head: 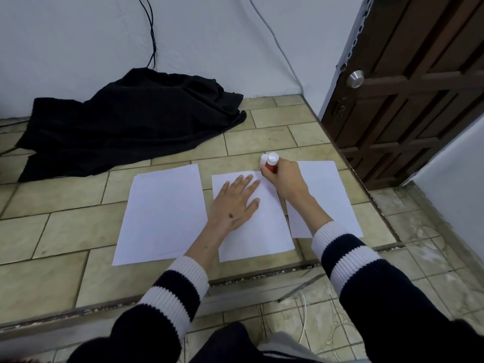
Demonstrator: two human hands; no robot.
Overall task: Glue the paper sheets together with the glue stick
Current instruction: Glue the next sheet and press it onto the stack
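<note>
Three white sheets lie flat in a row on the tiled floor: left sheet (162, 216), middle sheet (264, 231), right sheet (324, 195). Narrow gaps between them, no overlap visible. Left sheet's top edge shows a second edge just behind it, possibly two sheets stacked; can't tell for sure.

Left hand (233, 205) is flat, palm down, fingers spread, pressing on the upper half of the middle sheet. Nothing gripped in it.

Right hand (285, 179) is closed around the glue stick (271, 165), at the top right corner of the middle sheet. Stick has a red body and a white upper end pointing up and away from the camera. A second white cylinder (263, 159) sits touching the stick on its left; looks like the cap, but whether it's held by the fingers or resting on the floor I can't tell. The lower end of the stick is hidden by the fingers, so contact with the paper isn't confirmed.

The hands are close together, index finger of the left nearly reaching the right fist, not touching.

Both forearms come in from the bottom, sleeves (172, 292) dark with white stripes, pushed up above the wrists.

Background: black cloth (131, 121) crumpled on the floor against the wall, well apart from the sheets. Dark cable (152, 32) runs down the wall to it. Brown wooden door (408, 74) with a metal knob (355, 78) at right.
</note>
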